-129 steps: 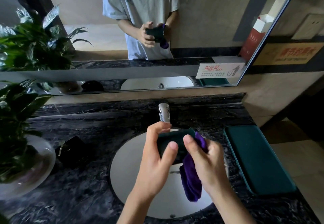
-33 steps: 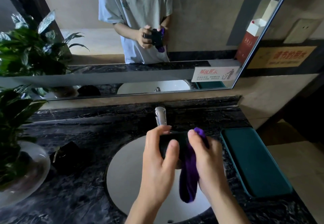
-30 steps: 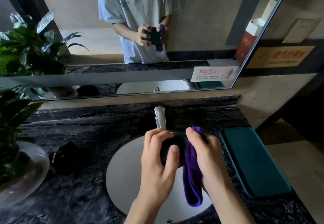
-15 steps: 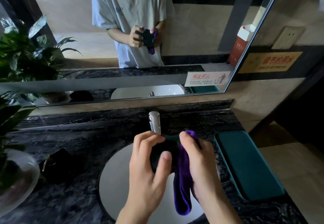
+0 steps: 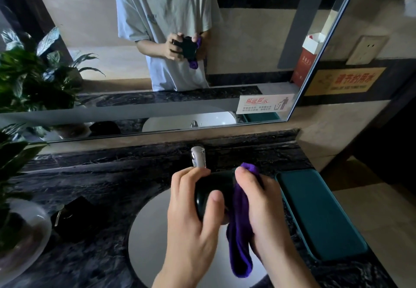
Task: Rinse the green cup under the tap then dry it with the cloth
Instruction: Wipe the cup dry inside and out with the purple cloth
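The dark green cup lies sideways in the air above the white sink basin, just in front of the chrome tap. My left hand wraps around its left side, thumb across the near face. My right hand presses a purple cloth against the cup's right side; the cloth's tail hangs down over the basin. Much of the cup is hidden by fingers and cloth. No water runs from the tap.
A teal tray lies on the dark marble counter right of the basin. A potted plant in a white pot and a small dark object sit at the left. A mirror stands behind the tap.
Both hands keep hold of cup and cloth above the basin. The cloth has shifted against the cup's right side and its hanging tail swings. My view has tilted slightly upward.
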`<state>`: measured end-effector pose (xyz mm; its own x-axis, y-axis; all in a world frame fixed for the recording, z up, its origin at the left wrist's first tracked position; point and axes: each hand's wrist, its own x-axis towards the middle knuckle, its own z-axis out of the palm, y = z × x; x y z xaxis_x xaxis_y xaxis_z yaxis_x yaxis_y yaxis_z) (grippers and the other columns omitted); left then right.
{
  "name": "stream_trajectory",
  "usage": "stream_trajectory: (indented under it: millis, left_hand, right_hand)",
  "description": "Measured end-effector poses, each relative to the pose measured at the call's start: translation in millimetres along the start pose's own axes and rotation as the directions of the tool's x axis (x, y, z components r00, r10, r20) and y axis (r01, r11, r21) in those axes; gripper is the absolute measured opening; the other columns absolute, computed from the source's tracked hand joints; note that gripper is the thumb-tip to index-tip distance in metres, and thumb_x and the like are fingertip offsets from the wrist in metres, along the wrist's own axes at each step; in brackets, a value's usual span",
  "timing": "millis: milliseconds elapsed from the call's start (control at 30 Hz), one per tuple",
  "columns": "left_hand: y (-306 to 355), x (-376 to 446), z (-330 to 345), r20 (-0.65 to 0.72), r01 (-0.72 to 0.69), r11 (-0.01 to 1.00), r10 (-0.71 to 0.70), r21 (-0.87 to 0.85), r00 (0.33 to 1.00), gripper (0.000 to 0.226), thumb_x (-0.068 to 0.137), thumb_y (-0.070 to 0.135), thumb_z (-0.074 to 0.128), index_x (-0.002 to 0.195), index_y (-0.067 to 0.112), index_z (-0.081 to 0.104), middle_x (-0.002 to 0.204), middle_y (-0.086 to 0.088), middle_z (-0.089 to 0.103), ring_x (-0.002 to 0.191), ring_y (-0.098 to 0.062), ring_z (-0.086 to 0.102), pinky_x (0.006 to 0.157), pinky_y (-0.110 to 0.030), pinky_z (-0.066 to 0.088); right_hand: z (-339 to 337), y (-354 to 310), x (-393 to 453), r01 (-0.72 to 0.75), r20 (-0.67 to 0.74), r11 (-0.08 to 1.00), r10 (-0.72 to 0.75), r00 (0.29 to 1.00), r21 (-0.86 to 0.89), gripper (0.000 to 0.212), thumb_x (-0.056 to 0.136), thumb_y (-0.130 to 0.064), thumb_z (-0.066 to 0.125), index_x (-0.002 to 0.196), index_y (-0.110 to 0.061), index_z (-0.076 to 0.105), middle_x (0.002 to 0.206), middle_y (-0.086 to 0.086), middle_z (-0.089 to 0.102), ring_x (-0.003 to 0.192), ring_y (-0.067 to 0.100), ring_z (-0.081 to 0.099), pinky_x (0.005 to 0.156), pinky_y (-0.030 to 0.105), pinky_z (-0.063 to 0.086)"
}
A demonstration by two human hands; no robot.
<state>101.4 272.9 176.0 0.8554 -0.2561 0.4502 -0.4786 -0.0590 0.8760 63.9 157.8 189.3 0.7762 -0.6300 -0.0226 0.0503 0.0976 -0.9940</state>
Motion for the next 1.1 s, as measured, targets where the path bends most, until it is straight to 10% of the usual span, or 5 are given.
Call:
stream_trajectory:
  millis: [200, 467, 700, 967, 1100]
  left_hand:
    - [-0.6, 13.6, 3.4, 0.102, 0.517, 0.718, -0.537, -0.466, 0.837, 0.024, 0.104, 0.029, 0.049, 0.089, 0.02, 0.066, 0.074, 0.005, 0.062, 0.059, -0.009, 0.053, 0.047, -0.019, 0.044]
    - [-10.5, -3.5, 0.3, 0.056, 0.244, 0.948, -0.238, -0.202, 0.97, 0.021, 0.085, 0.051, 0.056, 0.103, 0.055, 0.065, 0.101, 0.006, 0.07, 0.082, -0.013, 0.072, 0.062, -0.022, 0.06]
    - [-5.2, 12.6, -1.6, 0.241, 0.661, 0.558, -0.644, -0.501, 0.726, 0.028, 0.093, 0.045, 0.055, 0.078, 0.028, 0.072, 0.074, 0.001, 0.07, 0.056, -0.011, 0.062, 0.048, -0.023, 0.051]
    - [-12.5, 7.6, -3.8, 0.009, 0.019, 1.0, -0.019, -0.008, 1.0, 0.02, 0.099, 0.038, 0.047, 0.102, 0.034, 0.066, 0.102, 0.003, 0.066, 0.095, -0.011, 0.065, 0.08, -0.016, 0.048]
    - [-2.6, 15.2, 2.7, -0.026, 0.44, 0.834, -0.475, -0.332, 0.88, 0.029, 0.092, 0.031, 0.049, 0.083, 0.014, 0.071, 0.068, -0.009, 0.063, 0.061, -0.015, 0.057, 0.056, -0.03, 0.046]
  right_hand:
    - [6.0, 2.9, -9.4, 0.459, 0.108, 0.742, -0.471, 0.876, -0.488, 0.039, 0.094, -0.038, 0.05, 0.059, -0.033, 0.033, 0.046, -0.015, 0.036, 0.043, 0.003, 0.031, 0.047, 0.02, 0.026]
    - [0.1, 7.6, 3.1, 0.013, -0.042, 0.986, -0.021, 0.999, -0.165, 0.032, 0.081, -0.037, 0.06, 0.057, -0.022, 0.046, 0.053, -0.007, 0.036, 0.053, 0.015, 0.037, 0.054, 0.028, 0.039]
    - [8.4, 5.1, -10.0, 0.425, 0.119, 0.758, -0.426, 0.897, -0.494, 0.042, 0.094, -0.04, 0.049, 0.056, -0.035, 0.031, 0.045, -0.014, 0.033, 0.045, 0.004, 0.03, 0.048, 0.026, 0.028]
    - [7.1, 5.3, 1.2, 0.024, -0.035, 0.994, -0.028, 0.999, -0.108, 0.042, 0.086, -0.038, 0.059, 0.053, -0.022, 0.038, 0.049, -0.011, 0.031, 0.048, 0.012, 0.029, 0.049, 0.028, 0.025]
    - [8.6, 8.9, -6.9, 0.395, 0.093, 0.859, -0.387, 0.918, -0.325, 0.042, 0.095, -0.039, 0.053, 0.058, -0.032, 0.036, 0.047, -0.015, 0.034, 0.046, 0.001, 0.03, 0.047, 0.018, 0.027]
